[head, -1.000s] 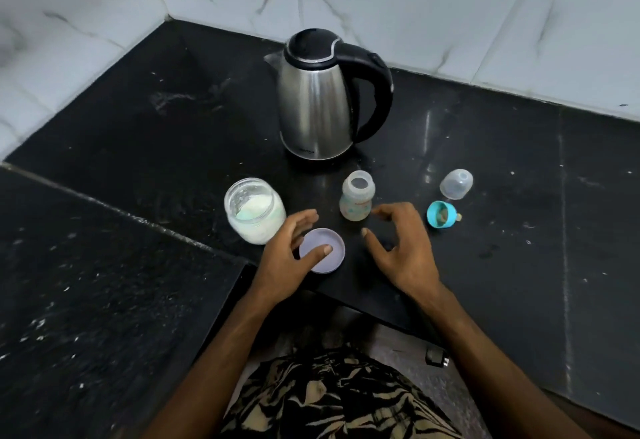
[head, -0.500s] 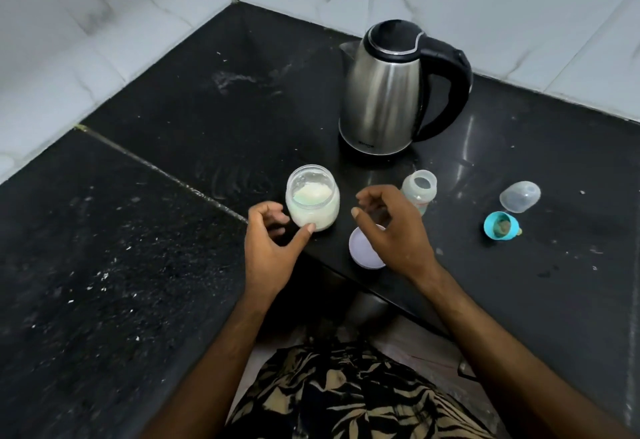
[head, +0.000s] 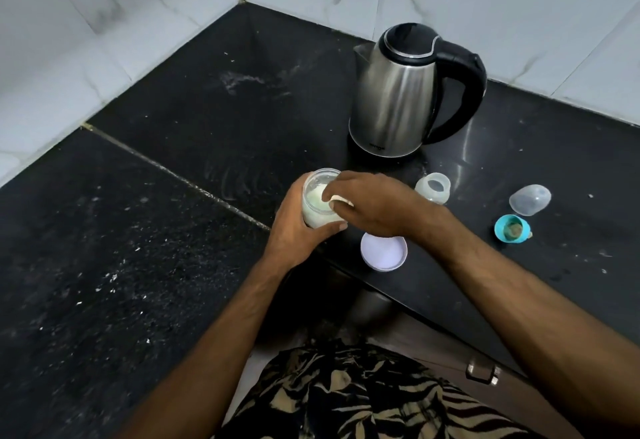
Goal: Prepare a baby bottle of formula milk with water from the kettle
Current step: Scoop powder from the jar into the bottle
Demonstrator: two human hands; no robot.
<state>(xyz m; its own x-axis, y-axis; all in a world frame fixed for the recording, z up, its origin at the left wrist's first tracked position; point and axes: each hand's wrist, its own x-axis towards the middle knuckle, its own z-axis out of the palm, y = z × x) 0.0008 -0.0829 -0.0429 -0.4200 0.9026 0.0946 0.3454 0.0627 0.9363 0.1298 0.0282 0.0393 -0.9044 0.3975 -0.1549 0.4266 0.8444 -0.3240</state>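
Black stone desk (head: 145,265), speckled, set into a corner of white marbled wall tiles (head: 104,23).

Steel kettle (head: 398,96), black lid and handle, is stood upright toward the back of the desk; taken as landmark.

Left hand (head: 294,234): seen in front of the kettle and to its left, fingers curled round the clear formula jar (head: 317,196), which is held upright with white powder inside.

Right hand (head: 377,206): laid over the jar's open mouth, fingertips dipped in and pinched on a small pale scoop (head: 341,200), only partly seen.

Pale jar lid (head: 383,252): laid flat near the desk edge, in front of the kettle.

Baby bottle (head: 433,191): stood open, just in front of the kettle.

Clear bottle cap (head: 530,199): lying to the kettle's front right.

Teal teat ring (head: 512,228): just in front of that cap.
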